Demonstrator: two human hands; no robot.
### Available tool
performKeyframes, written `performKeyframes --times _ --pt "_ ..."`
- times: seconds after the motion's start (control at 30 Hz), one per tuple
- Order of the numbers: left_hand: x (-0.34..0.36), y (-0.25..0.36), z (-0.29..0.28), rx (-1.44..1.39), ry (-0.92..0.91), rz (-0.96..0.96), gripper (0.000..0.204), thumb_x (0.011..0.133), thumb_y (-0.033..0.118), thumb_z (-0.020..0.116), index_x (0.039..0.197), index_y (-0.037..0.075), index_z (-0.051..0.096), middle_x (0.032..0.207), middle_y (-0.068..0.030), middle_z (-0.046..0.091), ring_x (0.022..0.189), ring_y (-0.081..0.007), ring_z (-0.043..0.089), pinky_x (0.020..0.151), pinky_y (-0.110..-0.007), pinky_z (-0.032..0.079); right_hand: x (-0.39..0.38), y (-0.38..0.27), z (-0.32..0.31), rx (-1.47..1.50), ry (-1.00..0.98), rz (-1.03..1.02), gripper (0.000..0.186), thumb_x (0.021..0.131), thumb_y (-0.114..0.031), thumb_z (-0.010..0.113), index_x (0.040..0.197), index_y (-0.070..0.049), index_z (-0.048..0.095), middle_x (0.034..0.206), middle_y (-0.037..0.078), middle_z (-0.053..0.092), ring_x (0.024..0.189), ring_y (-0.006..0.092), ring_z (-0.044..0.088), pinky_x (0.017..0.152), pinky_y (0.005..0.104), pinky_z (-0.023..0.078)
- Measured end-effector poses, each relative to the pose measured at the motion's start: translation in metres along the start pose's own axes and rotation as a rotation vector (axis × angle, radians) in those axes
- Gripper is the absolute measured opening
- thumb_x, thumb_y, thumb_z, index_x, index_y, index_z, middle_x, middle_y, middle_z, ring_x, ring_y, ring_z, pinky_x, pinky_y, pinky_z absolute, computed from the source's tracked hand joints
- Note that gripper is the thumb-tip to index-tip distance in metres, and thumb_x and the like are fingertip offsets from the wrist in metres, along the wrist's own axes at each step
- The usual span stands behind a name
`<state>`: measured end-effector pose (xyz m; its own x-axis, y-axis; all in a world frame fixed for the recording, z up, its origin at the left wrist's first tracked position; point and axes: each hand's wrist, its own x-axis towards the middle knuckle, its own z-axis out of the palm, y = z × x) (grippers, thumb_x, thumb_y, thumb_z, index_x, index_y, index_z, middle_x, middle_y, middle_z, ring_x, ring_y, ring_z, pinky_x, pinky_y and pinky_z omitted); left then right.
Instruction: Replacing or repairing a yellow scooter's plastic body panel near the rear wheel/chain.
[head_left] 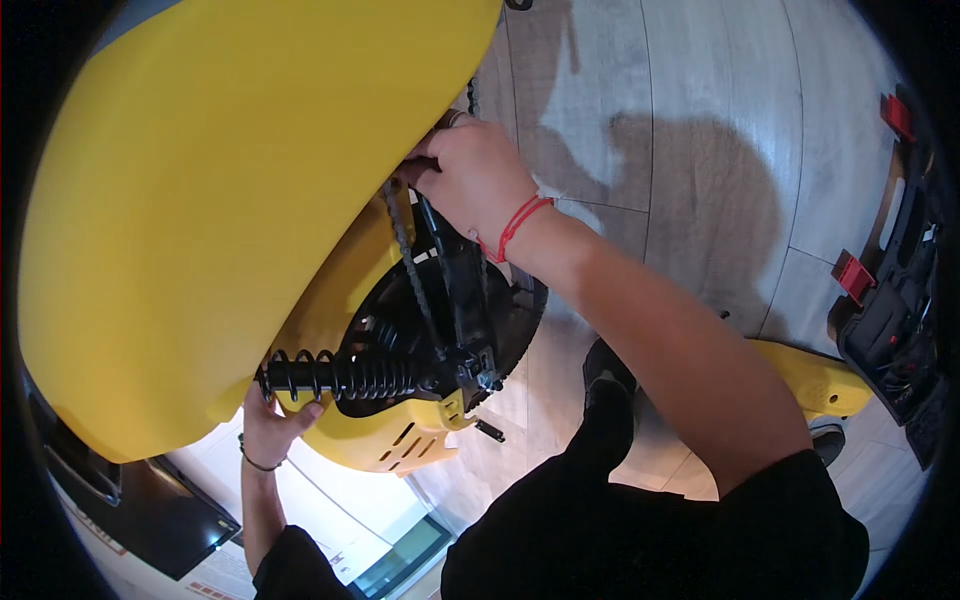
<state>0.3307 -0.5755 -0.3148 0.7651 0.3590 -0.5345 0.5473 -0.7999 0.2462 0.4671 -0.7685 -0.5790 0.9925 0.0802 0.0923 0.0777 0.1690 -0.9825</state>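
Note:
A large glossy yellow body panel (220, 200) of a wheeled vehicle fills the upper left. Beneath its edge show a black wheel (530, 300), a chain (410, 260) and a black coil-spring shock absorber (345, 375) lying roughly level. My left hand (278, 432) reaches up to the shock absorber's left end and closes round it, the thumb below the spring; its fingertips are partly hidden. My right hand (475, 165), with a red string bracelet, reaches under the panel's edge above the chain. Its fingers are curled together on something dark that I cannot make out.
A slotted yellow cover (400, 445) sits below the shock absorber. On the right, an open black case (890, 300) with red latches lies on the wood-look floor (700, 80). Another yellow part (820, 385) lies beside it, near my feet. White cabinets (330, 500) stand at the lower left.

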Motion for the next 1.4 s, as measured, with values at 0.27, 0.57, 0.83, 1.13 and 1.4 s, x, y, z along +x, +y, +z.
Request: performKeyframes --times 0.27,0.57,0.83,1.13,1.4 --pt "-0.011 -0.027 -0.011 -0.005 0.042 -0.07 0.084 0.062 0.004 0.079 0.133 0.002 0.034 0.113 -0.0062 0.052 0.105 -0.0183 0.055 0.097 -0.035 0.041 0.001 -0.006 -0.004 0.058 -0.027 0.045 0.021 0.076 -0.009 0.063 0.095 -0.013 0.071 0.091 0.016 0.065 0.082 0.0323 0.062 0.078 0.0393 0.05" --pt "-0.011 -0.02 0.0 -0.033 0.063 -0.068 0.085 0.059 -0.001 0.079 0.132 0.004 0.034 0.113 -0.0066 0.051 0.104 -0.0179 0.055 0.094 -0.034 0.043 -0.003 -0.004 -0.004 0.063 -0.076 0.048 0.023 0.078 -0.008 0.06 0.098 -0.012 0.07 0.093 0.018 0.063 0.084 0.033 0.061 0.079 0.0389 0.05" --pt "-0.01 -0.008 0.011 -0.06 0.099 -0.035 0.077 0.06 0.003 0.079 0.126 0.004 0.04 0.108 -0.0065 0.054 0.101 -0.0176 0.057 0.094 -0.035 0.043 -0.023 -0.023 -0.011 0.072 -0.05 0.078 0.016 0.084 -0.007 0.055 0.096 -0.001 0.065 0.098 0.018 0.058 0.086 0.0349 0.058 0.079 0.0405 0.048" --pt "-0.008 0.001 0.012 0.05 0.083 0.056 0.054 0.062 0.008 0.079 0.11 0.003 0.054 0.099 -0.0057 0.062 0.095 -0.0162 0.059 0.092 -0.035 0.042 -0.022 -0.025 -0.012 -0.09 -0.065 -0.036 0.02 0.081 -0.008 0.062 0.101 -0.004 0.058 0.092 0.013 0.062 0.083 0.0338 0.061 0.074 0.0396 0.051" --pt "-0.006 0.016 0.019 0.045 0.073 0.075 0.053 0.063 0.013 0.079 0.108 0.0 0.055 0.099 -0.0077 0.063 0.094 -0.0191 0.059 0.09 -0.033 0.044 -0.023 -0.019 -0.003 -0.148 0.052 -0.164 0.015 0.077 -0.002 0.066 0.091 -0.005 0.063 0.093 0.011 0.063 0.08 0.0302 0.062 0.07 0.035 0.052"
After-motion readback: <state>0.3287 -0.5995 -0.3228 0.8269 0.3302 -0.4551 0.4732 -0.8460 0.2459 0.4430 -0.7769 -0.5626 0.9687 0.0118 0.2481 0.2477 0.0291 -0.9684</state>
